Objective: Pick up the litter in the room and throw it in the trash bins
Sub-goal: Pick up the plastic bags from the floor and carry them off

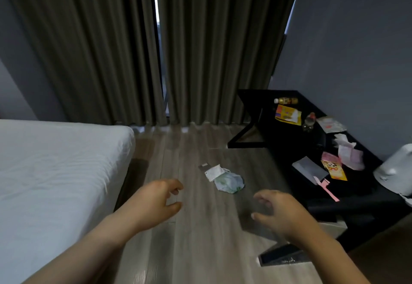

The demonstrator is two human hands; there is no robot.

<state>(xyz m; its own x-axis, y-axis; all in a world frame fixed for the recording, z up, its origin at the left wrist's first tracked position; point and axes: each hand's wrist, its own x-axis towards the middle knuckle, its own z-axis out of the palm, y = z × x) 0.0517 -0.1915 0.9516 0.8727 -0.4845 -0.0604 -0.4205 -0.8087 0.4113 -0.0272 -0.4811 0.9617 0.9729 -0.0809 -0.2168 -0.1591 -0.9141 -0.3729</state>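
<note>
Left grip [156, 203] and right grip [283, 214] empty; litter [225, 179] on floor [189, 147].

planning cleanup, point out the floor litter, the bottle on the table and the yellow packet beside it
floor litter [229, 182], head view, middle of the crumpled wrapper
bottle [287, 100], head view, its amber body
yellow packet [283, 113], head view, its yellow face

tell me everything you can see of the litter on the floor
The litter is a small heap on the wood-look floor: a crumpled pale wrapper with green marks, a folded white paper partly over it, and a flat grey strip at its far end. It looks like thin plastic and paper. It lies between the bed and the black table, beyond the left hand and right hand, which do not touch it.
</note>
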